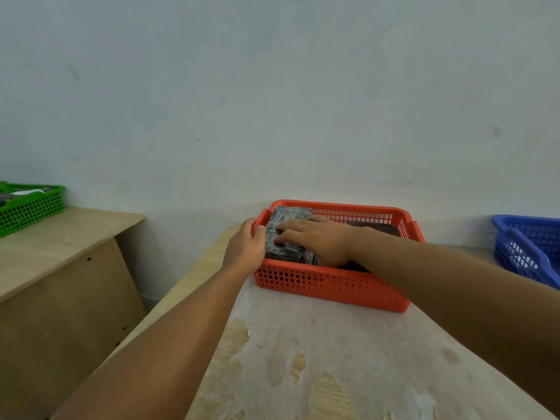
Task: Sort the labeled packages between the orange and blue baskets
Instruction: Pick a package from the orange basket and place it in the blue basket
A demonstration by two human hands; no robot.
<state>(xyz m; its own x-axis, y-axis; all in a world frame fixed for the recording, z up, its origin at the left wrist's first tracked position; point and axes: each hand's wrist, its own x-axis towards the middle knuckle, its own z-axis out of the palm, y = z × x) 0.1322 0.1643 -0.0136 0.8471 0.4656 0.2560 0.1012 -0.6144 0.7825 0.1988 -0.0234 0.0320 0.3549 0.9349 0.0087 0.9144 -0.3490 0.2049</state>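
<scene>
The orange basket (330,283) is placed on the worn counter (318,359) against the wall. A dark wrapped package (288,219) is seen inside it at the left end, tilted against the left wall. The left hand (245,250) is curled over the basket's left rim, thumb touching the package. The right hand (318,241) is laid flat on top of the package, fingers straight. A 2nd dark package (378,228) is seen in the right half. The blue basket (527,250) stands at the right edge. A green basket (30,207) is noted on a separate cabinet (60,268), left.
</scene>
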